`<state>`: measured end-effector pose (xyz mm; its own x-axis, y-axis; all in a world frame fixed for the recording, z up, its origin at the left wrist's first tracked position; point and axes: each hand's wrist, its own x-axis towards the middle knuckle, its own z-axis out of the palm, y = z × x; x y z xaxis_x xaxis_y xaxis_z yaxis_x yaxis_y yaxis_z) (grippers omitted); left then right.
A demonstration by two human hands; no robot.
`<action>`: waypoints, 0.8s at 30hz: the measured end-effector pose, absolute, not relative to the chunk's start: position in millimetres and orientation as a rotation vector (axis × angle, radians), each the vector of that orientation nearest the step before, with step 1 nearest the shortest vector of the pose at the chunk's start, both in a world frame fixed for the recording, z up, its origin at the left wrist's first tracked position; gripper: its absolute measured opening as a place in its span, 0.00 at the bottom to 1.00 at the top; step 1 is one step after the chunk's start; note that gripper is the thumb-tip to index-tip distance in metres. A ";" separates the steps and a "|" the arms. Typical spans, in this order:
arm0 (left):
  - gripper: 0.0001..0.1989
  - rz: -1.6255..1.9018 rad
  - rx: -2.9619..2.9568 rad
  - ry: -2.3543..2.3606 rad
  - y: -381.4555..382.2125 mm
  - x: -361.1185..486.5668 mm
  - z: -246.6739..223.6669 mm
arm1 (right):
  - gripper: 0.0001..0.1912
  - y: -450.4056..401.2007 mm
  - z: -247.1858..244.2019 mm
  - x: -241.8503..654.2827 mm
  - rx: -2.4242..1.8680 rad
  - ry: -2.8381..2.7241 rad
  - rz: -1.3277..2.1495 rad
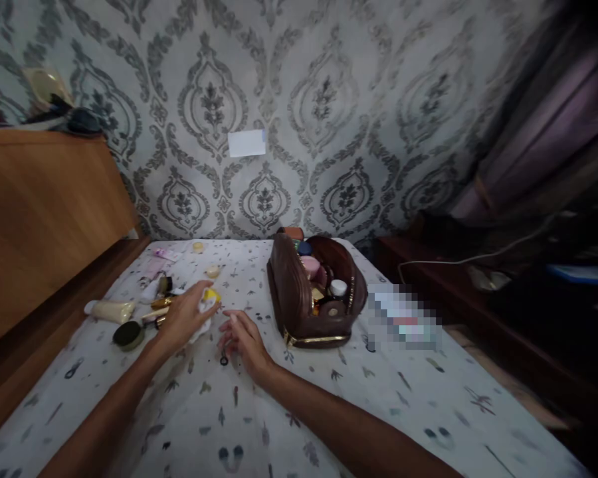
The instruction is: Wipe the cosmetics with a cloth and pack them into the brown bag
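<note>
My left hand (182, 318) is closed around a small white item with a yellow patch (210, 297); its kind is not clear. To its right my right hand (246, 345) hovers low over the patterned sheet (264, 411), fingers loosely bent and apart, with nothing visible in it. A brown toiletry bag (299, 312) stands unzipped further right, and a white-lidded jar (338, 288) and a pink item (309, 267) show inside. Beside my left hand lie a dark-lidded round jar (128, 336), a cream tube (112, 311) and several small cosmetics, partly hidden by the hand.
A wooden cabinet (50, 226) borders the left side. The patterned wall (299, 179) rises behind. Two small pale round items (212, 271) lie towards the back of the sheet. On the right edge is a blurred-out flat object (403, 318), with a cable (478, 255) beyond.
</note>
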<state>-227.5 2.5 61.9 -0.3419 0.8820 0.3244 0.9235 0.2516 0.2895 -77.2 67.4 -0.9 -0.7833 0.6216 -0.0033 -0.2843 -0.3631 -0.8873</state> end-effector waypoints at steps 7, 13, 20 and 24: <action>0.14 -0.674 -1.831 -2.220 -25.6 -182.7 31.8 | 0.33 71.8 -9.0 -79.4 -0.360 -1.307 2.195; 0.14 -0.770 -1.769 -2.193 -22.8 -178.9 34.1 | 0.33 73.3 -8.8 -76.5 -0.291 -1.469 2.187; 0.16 -1.198 -1.811 -2.305 -20.5 -177.4 43.2 | 0.31 71.8 -1.9 -73.8 -0.269 -1.526 2.216; 0.21 -1.799 -1.637 -2.469 -18.9 -176.5 54.9 | 0.31 71.5 -0.4 -72.8 -0.303 -1.497 2.313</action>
<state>-176.5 -18.9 54.9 -0.5135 0.8206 0.2510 0.4905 0.0406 0.8705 -72.8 71.5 -0.4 -0.9094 0.4155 0.0188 -0.1875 -0.3691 -0.9103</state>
